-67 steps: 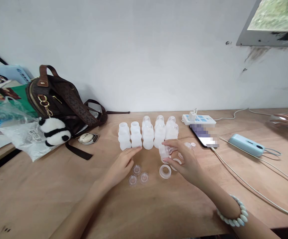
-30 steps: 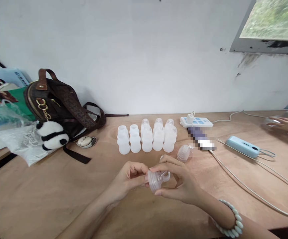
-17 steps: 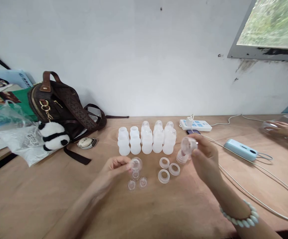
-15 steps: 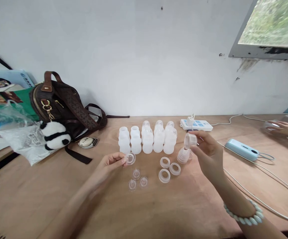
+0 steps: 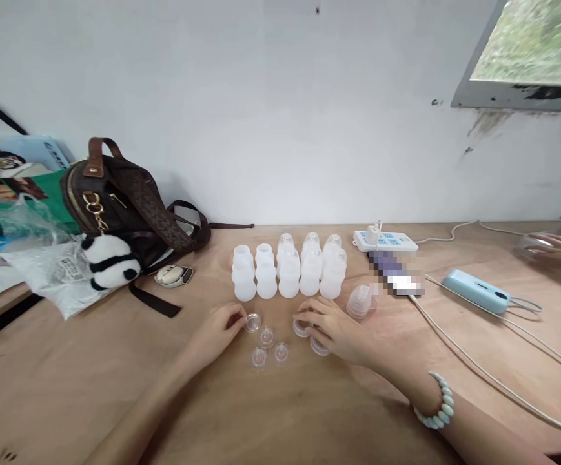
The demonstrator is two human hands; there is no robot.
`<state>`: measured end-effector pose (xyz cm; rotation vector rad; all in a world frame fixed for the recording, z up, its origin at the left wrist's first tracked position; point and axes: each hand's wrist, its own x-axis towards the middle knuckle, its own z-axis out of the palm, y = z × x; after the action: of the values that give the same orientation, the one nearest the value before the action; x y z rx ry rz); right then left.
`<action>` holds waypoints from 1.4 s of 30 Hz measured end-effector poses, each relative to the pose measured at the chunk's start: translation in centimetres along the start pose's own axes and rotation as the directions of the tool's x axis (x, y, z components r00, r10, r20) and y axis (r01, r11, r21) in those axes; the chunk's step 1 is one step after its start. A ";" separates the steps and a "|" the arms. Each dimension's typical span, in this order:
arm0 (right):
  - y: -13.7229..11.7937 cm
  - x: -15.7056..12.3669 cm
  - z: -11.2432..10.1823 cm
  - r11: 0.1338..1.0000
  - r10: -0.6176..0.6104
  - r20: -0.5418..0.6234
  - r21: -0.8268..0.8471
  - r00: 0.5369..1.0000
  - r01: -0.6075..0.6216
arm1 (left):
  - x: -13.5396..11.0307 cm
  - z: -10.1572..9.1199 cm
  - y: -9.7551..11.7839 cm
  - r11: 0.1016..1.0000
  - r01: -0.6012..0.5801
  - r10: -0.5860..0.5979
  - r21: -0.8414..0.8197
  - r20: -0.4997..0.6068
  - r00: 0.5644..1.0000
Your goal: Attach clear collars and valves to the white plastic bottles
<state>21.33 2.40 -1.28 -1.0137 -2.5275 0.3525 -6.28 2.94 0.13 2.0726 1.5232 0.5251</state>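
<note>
Several small white plastic bottles [image 5: 287, 274] stand in two rows at the middle of the wooden table [image 5: 280, 413]. My left hand [image 5: 217, 332] rests on the table with its fingertips pinched on a clear teat [image 5: 252, 321]. Three more clear teats [image 5: 266, 347] lie just beside it. My right hand [image 5: 334, 329] lies over the translucent screw rings, fingers curled round one ring [image 5: 301, 327], and another ring [image 5: 319, 347] shows under the palm. Clear domed caps [image 5: 360, 301] stand stacked to the right of that hand.
A brown bag [image 5: 125, 206] with a panda plush [image 5: 110, 259], a plastic bag [image 5: 42, 271] and a small oval device [image 5: 173, 275] sit at left. A power strip [image 5: 385, 241], phone [image 5: 396, 276], blue device [image 5: 476, 291] and white cables [image 5: 493, 378] lie at right. Another person's hand [image 5: 558, 245] is at the far right edge.
My hands pulled a teat and a cap apart. The left brought the teat down beside the other teats. The right left the cap on the stack and moved onto the rings.
</note>
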 end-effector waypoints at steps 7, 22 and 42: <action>0.2 -0.5 0.0 0.995 0.036 -0.032 -0.091 0.999 -0.038 | -0.5 -0.8 -0.9 1.000 -0.004 0.003 0.007 0.138 0.990; -0.7 6.1 -5.1 0.841 -0.155 -0.330 -0.538 0.931 -0.051 | -1.0 -0.2 -0.3 0.980 -0.114 0.122 0.164 -0.037 0.992; -3.5 1.0 -6.0 0.933 0.253 -0.626 0.361 0.738 -0.013 | -2.3 0.9 5.9 0.935 -0.323 0.267 -0.150 -0.305 0.914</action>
<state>21.25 1.08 5.67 -0.9666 -1.6792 0.3630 -2.03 -0.87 2.98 2.1493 1.2402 1.0813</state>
